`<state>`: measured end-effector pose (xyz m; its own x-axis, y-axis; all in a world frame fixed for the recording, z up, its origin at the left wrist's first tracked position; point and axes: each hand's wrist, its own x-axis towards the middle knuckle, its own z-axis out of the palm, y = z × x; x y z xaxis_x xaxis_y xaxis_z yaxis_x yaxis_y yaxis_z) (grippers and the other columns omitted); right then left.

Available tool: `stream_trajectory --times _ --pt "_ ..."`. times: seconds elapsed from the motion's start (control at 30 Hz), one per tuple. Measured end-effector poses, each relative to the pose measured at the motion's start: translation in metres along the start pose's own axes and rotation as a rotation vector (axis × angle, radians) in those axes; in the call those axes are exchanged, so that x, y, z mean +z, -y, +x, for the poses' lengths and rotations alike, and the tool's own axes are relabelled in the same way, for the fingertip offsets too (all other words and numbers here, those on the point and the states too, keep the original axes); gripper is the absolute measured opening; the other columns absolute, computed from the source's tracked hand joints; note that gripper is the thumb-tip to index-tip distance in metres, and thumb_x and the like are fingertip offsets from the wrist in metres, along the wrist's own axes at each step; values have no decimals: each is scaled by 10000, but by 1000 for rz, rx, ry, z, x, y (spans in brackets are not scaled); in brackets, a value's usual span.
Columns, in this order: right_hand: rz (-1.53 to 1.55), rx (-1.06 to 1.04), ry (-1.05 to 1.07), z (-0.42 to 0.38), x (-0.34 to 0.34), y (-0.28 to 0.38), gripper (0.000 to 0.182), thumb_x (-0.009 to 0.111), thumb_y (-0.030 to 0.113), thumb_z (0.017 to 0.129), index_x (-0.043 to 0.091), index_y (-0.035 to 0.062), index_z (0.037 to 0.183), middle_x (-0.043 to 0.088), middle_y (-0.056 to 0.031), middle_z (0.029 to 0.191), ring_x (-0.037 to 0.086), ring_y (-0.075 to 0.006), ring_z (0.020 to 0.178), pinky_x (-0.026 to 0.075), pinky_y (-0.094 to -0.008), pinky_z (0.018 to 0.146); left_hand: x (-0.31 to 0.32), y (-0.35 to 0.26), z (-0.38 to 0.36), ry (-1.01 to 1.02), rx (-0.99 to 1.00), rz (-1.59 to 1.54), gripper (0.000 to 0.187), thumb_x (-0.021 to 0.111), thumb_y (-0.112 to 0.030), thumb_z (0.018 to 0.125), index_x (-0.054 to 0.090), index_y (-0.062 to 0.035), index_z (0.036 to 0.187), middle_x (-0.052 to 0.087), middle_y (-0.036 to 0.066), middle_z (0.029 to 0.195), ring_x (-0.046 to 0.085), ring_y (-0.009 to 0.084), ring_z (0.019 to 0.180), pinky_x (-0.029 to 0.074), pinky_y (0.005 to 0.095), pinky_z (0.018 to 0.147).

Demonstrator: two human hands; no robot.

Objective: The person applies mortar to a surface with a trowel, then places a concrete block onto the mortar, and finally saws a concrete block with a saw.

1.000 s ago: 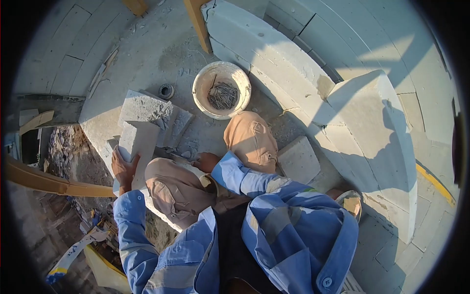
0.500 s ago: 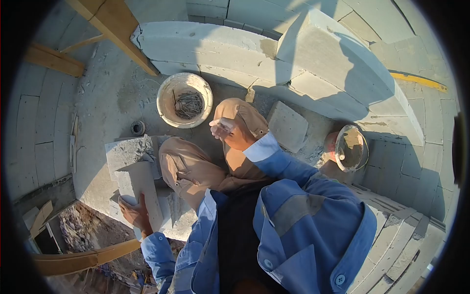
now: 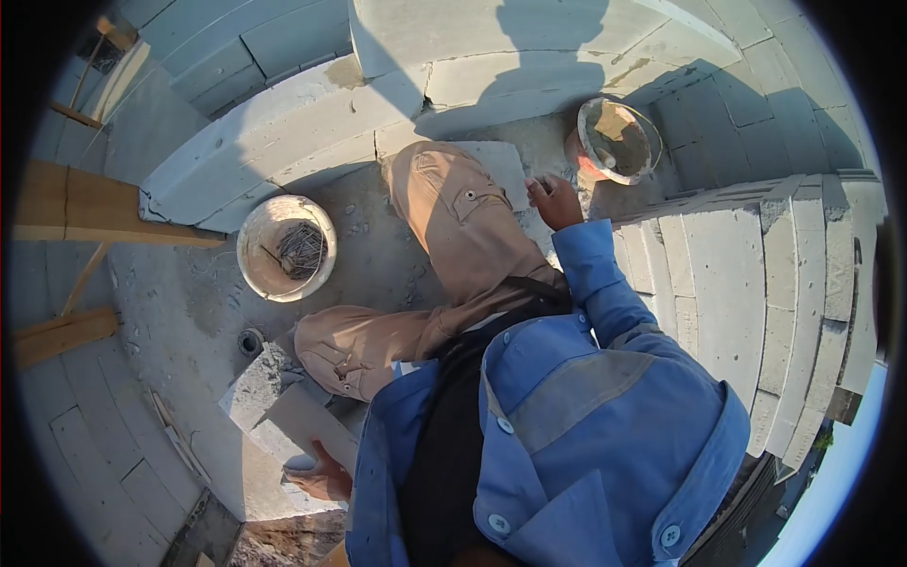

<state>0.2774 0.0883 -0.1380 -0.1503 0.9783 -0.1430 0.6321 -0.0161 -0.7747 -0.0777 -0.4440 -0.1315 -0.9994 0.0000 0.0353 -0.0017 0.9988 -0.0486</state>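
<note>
My left hand (image 3: pixel 326 472) is wrapped round the edge of a smooth grey block (image 3: pixel 307 420) at the lower left. That block rests against a rough-topped block (image 3: pixel 260 383) crusted with mortar. My right hand (image 3: pixel 556 201) is raised beside my knee, its fingers bent and a little apart, with nothing visible in them. Behind it lies a pale flat block (image 3: pixel 501 165), partly covered by my leg. A round bucket (image 3: pixel 248 248) holding many nails stands in front of my knees.
A reddish bucket (image 3: pixel 578 156) with mortar residue stands at the upper right. A low block wall (image 3: pixel 312 118) curves across the front. Stacked blocks (image 3: pixel 723 293) are at my right, timber beams (image 3: pixel 113 213) at the left. A small dark ring (image 3: pixel 250 342) lies on the floor.
The view has turned to the right. My right hand has moved from above my knee to the right, towards the mortar bucket, and its fingers have loosened. My left hand remains on the block.
</note>
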Motion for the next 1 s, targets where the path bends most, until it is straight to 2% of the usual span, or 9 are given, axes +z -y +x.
stream_trajectory --times 0.23,0.47,0.57,0.73,0.77,0.8,0.87,0.93,1.0 --pt "-57 -11 -300 57 -68 -48 354 659 332 922 714 -16 949 718 -117 761 696 -196 671 523 -342 666 -11 -5 -3 98 -51 -21 1059 651 -777 745 457 44 1385 556 193 1253 572 359 1153 468 455 946" --pt "-373 235 -590 147 -186 -176 461 701 422 852 726 -14 997 729 -234 972 703 -391 954 538 -464 836 2 5 -1 -18 11 -89 1061 668 -763 746 440 33 1410 552 215 1278 558 381 1178 456 475 971" --pt "-816 360 -465 188 -235 -292 550 708 492 819 724 -20 1021 709 -256 1083 675 -428 1037 524 -497 892 42 47 17 14 -17 -180 1100 719 -714 744 361 39 1460 508 253 1348 532 410 1222 432 490 1014" --pt "-713 738 -413 188 -271 -252 733 629 594 813 664 -38 1183 644 -280 1241 601 -433 1194 468 -489 998 -31 -12 -1 312 -201 -365 1160 765 -580 777 148 8 1564 326 303 1529 418 429 1366 370 478 1098" --pt "-732 650 -406 214 -297 -352 736 632 575 822 644 -47 1215 655 -277 1216 601 -424 1196 479 -472 982 -13 10 10 259 -173 -248 1149 769 -571 779 155 3 1563 335 288 1530 407 425 1373 367 475 1103" --pt "-403 842 -522 199 -277 -261 724 635 552 833 626 -52 1233 654 -265 1218 616 -414 1169 492 -444 961 -2 25 18 273 -217 -306 1138 783 -558 772 175 -5 1559 349 274 1523 413 412 1366 366 475 1103" --pt "-805 337 -33 198 -311 -301 661 635 507 890 619 -66 1220 666 -231 1219 649 -333 1117 511 -410 908 22 62 31 300 -130 -365 1139 805 -547 751 197 -14 1554 411 259 1475 468 390 1308 375 468 1086" --pt "311 711 -220 241 -322 -356 701 565 553 943 549 20 1398 621 -203 1318 623 -286 1137 486 -371 947 -20 -5 8 247 -296 -245 1075 806 -550 740 300 15 1503 523 245 1350 524 363 1232 424 451 1029" --pt "239 824 -254 283 -344 -397 706 554 591 935 589 40 1376 569 -218 1383 592 -292 1189 476 -377 956 16 31 21 272 -277 -475 1084 796 -586 725 329 22 1492 533 247 1356 532 368 1239 420 457 1038"
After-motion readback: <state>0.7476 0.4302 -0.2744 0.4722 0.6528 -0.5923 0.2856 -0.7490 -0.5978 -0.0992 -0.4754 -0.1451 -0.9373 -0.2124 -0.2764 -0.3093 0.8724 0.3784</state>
